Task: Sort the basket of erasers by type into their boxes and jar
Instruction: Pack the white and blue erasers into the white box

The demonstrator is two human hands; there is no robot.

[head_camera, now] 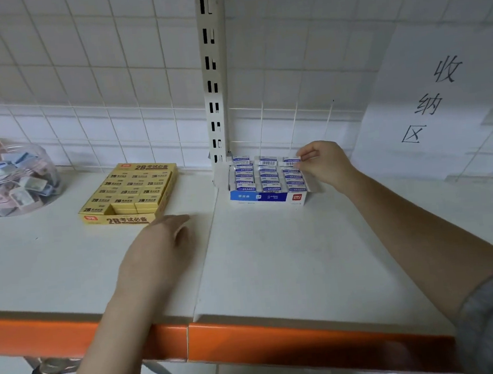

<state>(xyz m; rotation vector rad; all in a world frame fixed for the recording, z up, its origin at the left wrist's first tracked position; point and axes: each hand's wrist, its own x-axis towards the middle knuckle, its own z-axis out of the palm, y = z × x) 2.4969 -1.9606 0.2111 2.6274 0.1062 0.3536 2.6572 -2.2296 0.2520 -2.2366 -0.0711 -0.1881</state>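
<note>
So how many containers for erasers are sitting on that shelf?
3: a clear jar at far left, a yellow box left of the upright post, and a blue-and-white box right of it, where the right hand reaches. Others may lie outside the view.

On the white shelf [275,259], the right hand [325,162] pinches a white eraser [290,161] at the blue box's [267,197] far right corner. The left hand [158,248] hovers flat left of that box, near the yellow box [129,194].
</note>
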